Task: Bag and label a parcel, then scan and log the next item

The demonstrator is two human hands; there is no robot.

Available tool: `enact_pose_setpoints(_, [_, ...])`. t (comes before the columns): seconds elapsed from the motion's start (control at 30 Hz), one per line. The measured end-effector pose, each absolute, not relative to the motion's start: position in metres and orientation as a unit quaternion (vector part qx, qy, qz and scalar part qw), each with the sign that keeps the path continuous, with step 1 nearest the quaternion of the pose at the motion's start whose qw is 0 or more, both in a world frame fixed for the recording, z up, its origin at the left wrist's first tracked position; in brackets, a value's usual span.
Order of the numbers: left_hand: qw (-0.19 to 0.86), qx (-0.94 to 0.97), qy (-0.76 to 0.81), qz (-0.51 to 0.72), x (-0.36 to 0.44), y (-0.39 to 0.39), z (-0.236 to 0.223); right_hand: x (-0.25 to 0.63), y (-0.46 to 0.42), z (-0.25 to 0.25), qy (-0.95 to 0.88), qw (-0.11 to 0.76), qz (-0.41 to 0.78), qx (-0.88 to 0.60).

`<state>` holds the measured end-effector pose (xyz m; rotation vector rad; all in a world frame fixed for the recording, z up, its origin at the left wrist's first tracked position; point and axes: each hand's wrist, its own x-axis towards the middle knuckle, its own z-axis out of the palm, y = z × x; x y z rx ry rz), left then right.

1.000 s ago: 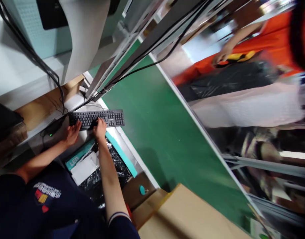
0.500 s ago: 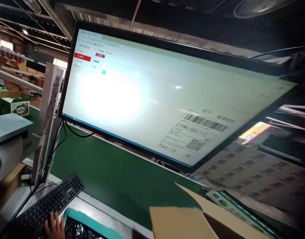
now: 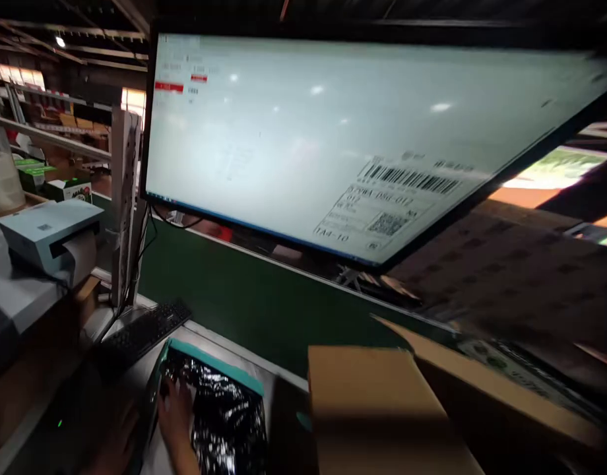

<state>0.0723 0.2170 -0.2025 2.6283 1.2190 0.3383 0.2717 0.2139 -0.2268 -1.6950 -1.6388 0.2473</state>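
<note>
One black glossy pouch under right-hand contact

1. Pouch position. The black glossy pouch lies flat on a grey metal ledge, directly under and to the right of the right hand. Its teal edge strip forms the border farthest from the person. The near end runs out of the bottom of the view, so the long axis cannot be confirmed.

2. Hand state. The right hand rests on the left part of the pouch, with its fingers pointing toward the teal edge strip. Contact is visible, but it cannot be determined whether the fingers are pinching the material. The left hand is dim and blurred, and its open or closed state cannot be determined.

3. Hand-to-pouch relation. The right hand is the nearer hand. The left hand sits low in the view, beyond the left edge of the pouch.

4. Surrounding items. Beyond the fingertips and the teal edge strip lies a green belt surface. Forward and left of the right hand is a black keyboard. To the right of the pouch stands a cardboard box with a raised flap. Farther forward, a monitor displays a barcode label. Far left of the grip are a pale blue label printer and an upright power strip.
</note>
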Motion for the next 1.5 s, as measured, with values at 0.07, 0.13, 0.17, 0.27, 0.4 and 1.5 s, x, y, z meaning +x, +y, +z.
enact_pose_setpoints(0.07, [0.125, 0.871, 0.467, 0.083, 0.056, 0.170, -0.185, 0.282, 0.156, -0.206, -0.578, 0.373, 0.111, -0.718])
enact_pose_setpoints(0.13, [0.154, 0.865, 0.473, 0.061, 0.052, 0.143, -0.159, 0.288, 0.103, -0.186, -0.531, 0.355, 0.123, -0.760])
enact_pose_setpoints(0.17, [0.178, 0.877, 0.444, 0.055, 0.055, 0.138, -0.149, 0.290, 0.081, -0.178, -0.509, 0.342, 0.122, -0.781])
enact_pose_setpoints(0.27, [0.225, 0.900, 0.373, 0.018, 0.072, 0.137, -0.145, 0.293, 0.032, -0.173, -0.445, 0.275, 0.117, -0.844])
enact_pose_setpoints(0.4, [0.211, 0.916, 0.338, -0.037, 0.080, 0.133, -0.162, 0.289, 0.003, -0.182, -0.402, 0.176, 0.141, -0.887])
enact_pose_setpoints(1.5, [0.220, 0.896, 0.383, 0.047, 0.093, 0.116, -0.188, 0.322, 0.331, -0.150, -0.695, 0.113, 0.185, -0.685])
